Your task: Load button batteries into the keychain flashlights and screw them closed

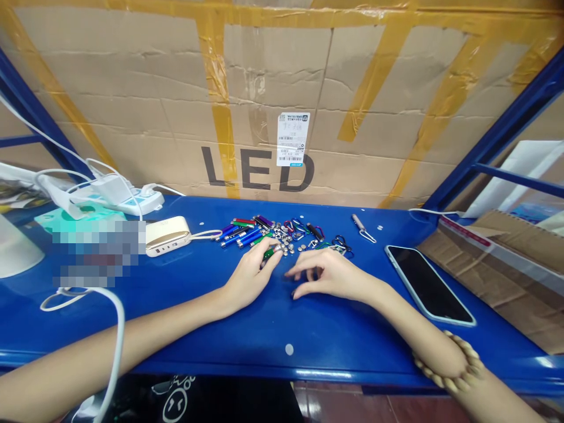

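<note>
Green tube (268, 255), glossy, cylindrical, gripped by left hand (248, 271); right hand (328, 272) curved, digits parted.

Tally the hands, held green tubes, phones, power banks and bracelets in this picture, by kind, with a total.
Left hand and right hand: 2
Held green tube: 1
Phone: 1
Power bank: 1
Bracelet: 1
Total: 6

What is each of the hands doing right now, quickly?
Left hand: closed around a small green metallic tube.
Right hand: open, fingers loosely curled and thumb apart, with nothing visible in its grasp.
</note>
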{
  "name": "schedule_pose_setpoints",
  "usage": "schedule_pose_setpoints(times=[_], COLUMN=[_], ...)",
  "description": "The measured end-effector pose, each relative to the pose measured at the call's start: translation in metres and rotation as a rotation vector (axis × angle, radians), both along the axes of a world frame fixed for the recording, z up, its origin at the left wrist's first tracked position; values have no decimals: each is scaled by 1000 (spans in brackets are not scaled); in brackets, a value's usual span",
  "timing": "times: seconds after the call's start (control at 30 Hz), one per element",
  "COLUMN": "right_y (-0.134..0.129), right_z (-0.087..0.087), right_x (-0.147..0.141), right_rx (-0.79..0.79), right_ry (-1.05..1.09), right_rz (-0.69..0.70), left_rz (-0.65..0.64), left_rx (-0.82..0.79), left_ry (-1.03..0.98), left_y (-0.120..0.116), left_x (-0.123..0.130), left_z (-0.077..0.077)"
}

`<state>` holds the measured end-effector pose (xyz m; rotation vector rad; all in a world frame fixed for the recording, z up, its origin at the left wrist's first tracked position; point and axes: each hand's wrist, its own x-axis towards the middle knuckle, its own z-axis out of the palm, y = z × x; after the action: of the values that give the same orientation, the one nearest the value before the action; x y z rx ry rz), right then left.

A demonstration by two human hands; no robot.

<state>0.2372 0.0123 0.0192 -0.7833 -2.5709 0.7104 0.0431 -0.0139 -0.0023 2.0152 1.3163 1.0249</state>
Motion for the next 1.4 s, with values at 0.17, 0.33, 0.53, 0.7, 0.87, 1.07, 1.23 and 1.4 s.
schedule_pose_setpoints(times=[0.17,0.33,0.53,0.7,0.87,1.07,1.23,1.4], right_y=[-3,0,0,1,0,-3,0,0], right_z=[-2,-6,-6,-7,-8,-10,-15,-14], right_x=[-4,-6,-5,-5,-6,-10,-11,-10], right_rx=[-3,129,255,298,312,329,325,301], right_ry=[-70,-60,-69,-71,-102,-95,-107,-97], right_rz=[82,8,-84,-70,-118,-149,-94,-96], left_rz=[-17,-33,-66,-82,-96,-35,-18,-35], left_rx=[-13,19,31,29,8,-77,-119,-81], left_ry=[-7,10,20,16,5,-64,-99,-72], left_y=[-1,-2,-3,-4,-4,-4,-4,-3], left_x=[0,0,0,0,0,-1,0,0], left_z=[1,1,2,3,3,3,5,3])
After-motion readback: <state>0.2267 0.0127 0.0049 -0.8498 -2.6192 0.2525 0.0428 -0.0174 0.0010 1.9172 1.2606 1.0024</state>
